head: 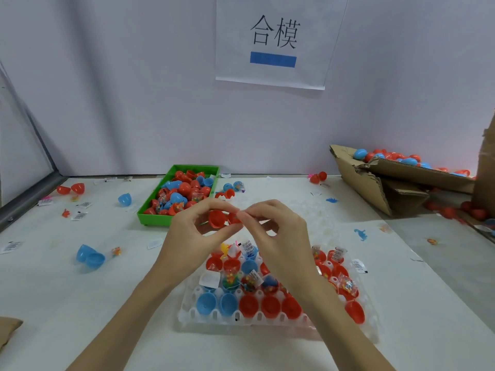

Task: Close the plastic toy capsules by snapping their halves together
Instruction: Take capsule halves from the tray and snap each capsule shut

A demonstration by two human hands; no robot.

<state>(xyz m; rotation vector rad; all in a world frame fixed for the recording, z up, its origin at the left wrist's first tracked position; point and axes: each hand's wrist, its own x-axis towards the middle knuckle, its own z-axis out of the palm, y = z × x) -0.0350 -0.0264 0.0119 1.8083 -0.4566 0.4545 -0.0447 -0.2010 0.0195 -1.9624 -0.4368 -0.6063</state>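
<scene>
Fingers of the left hand (195,231) curl round an open red capsule (223,218), thumb below and fingertips above, while the right hand (278,231) pinches its right-hand half between thumb and forefinger; the two halves sit side by side, held up over the near middle of the white surface (80,303). Both forearms reach in from the near edge. Directly below the hands lies a clear tray (187,314) with red and blue halves seated in its cups, some holding small packets. Farther back to the left sits a green bin (154,219) heaped with capsules. A torn cardboard box (375,188) with more capsules lies at far right. A paper sign (273,41) hangs on the pale back wall.
</scene>
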